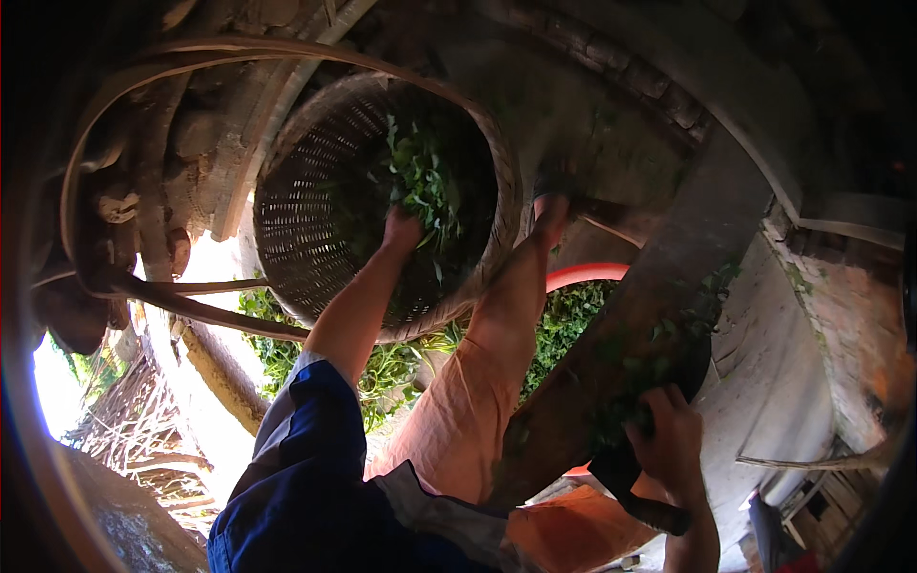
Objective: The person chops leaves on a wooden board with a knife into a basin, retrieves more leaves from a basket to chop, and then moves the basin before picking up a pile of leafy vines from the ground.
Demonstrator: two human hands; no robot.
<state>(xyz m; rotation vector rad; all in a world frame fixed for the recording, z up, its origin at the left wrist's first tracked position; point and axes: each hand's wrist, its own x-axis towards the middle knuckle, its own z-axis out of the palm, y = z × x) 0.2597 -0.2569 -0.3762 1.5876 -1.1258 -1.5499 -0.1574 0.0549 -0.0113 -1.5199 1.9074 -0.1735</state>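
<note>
My left hand (400, 205) reaches down into a deep woven basket (304, 208) and is closed around a bunch of leafy green stems (423, 168). The bunch is blurred. On the right, my right hand (668, 426) bends its thumb and fingers around dark chopped greens (620, 419) on a sloping wooden board (573, 401). Shadow hides part of its grip. Close below that hand, a dark broad-bladed knife (616, 469) lies by the board's edge, its handle (659, 514) near my wrist. More leaf scraps (666, 329) are scattered farther up the board.
A red-rimmed basin (587, 273) with cut greens (573, 315) stands under the board. Loose leafy stems (390, 379) lie below the basket. The basket's bent handle (193, 54) arches to the left. My legs (509, 301) straddle the board. A wall (852, 329) stands at right.
</note>
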